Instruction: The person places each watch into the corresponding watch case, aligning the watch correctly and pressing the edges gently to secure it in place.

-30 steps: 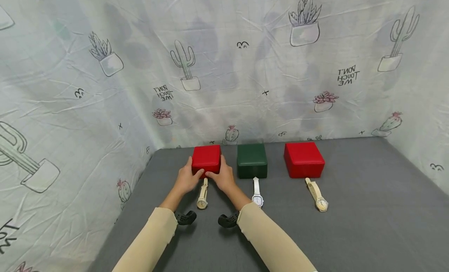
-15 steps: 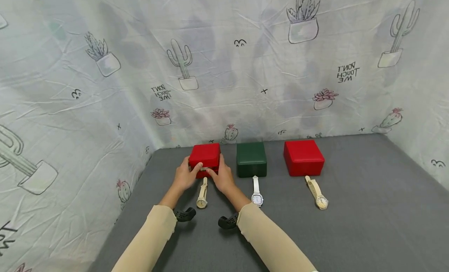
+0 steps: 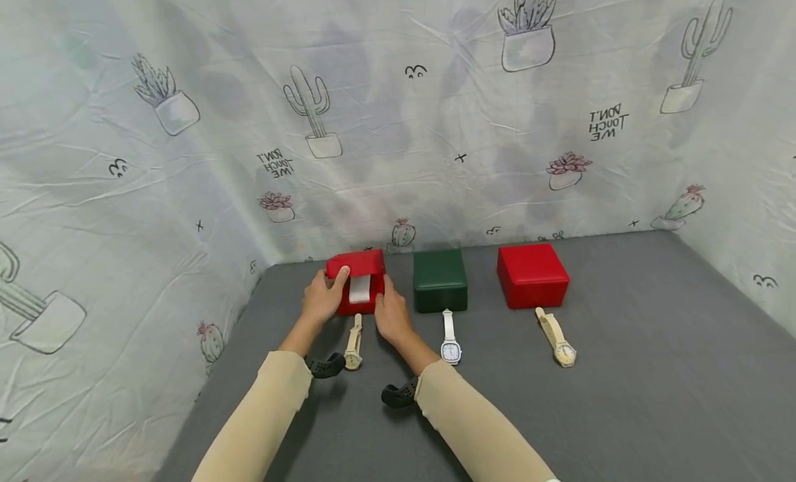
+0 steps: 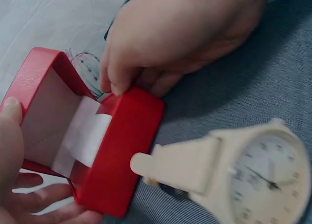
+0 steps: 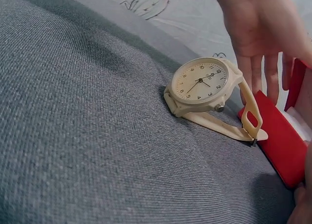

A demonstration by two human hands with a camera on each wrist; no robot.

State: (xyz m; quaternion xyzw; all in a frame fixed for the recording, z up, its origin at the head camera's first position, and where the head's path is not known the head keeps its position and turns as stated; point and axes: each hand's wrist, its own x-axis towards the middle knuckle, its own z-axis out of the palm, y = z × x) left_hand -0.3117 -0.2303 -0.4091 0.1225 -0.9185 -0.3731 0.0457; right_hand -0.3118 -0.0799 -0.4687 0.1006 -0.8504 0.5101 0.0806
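Watch (image 4: 222, 169) in cream lies on the grey tabletop (image 3: 597, 413) between the wrists (image 3: 298, 340), nearer the left, long axis pointing toward the open red box (image 3: 353, 308), whose raised lid (image 3: 357, 263) the left hand (image 3: 319, 302) pinches while the right hand (image 3: 393, 317) grips its right side.

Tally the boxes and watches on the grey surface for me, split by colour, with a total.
Red boxes: 2 (left red box, right red box)
Green box: 1
Cream watches: 2 (left cream watch, right cream watch)
White watch: 1
Total: 6
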